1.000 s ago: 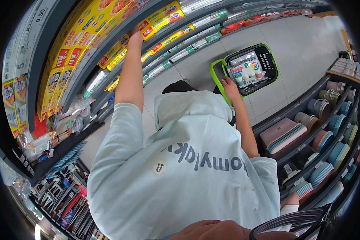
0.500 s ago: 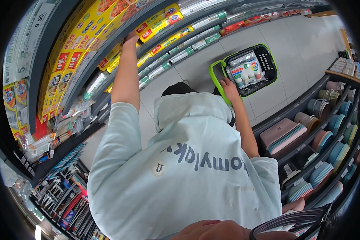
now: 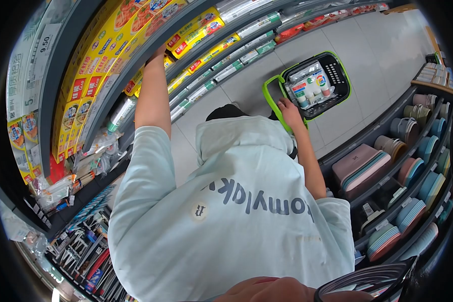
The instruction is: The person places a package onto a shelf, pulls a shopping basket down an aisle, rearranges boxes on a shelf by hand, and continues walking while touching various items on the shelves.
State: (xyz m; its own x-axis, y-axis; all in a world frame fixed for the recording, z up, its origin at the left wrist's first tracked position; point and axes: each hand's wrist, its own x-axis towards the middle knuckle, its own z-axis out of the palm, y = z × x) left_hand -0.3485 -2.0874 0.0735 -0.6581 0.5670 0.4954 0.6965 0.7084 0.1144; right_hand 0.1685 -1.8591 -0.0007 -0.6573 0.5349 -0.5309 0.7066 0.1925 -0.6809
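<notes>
My left hand reaches into the shelf on the left, beside yellow boxes of cling film. A shelf edge hides its fingers, so I cannot see whether it holds anything. Low in front of me, my right hand is closed around the green handle of a black shopping basket. In the basket lies a clear plastic package with white bottles or tubs; its exact kind is unclear.
Larger yellow cling film boxes fill the upper left shelf. Bowls and storage boxes crowd the right-hand shelves. Grey floor tiles run between them. Packaged tools hang at the lower left.
My left hand has shifted slightly left and deeper behind the shelf edge, with less of it showing. My right hand keeps its grip on the basket handle.
</notes>
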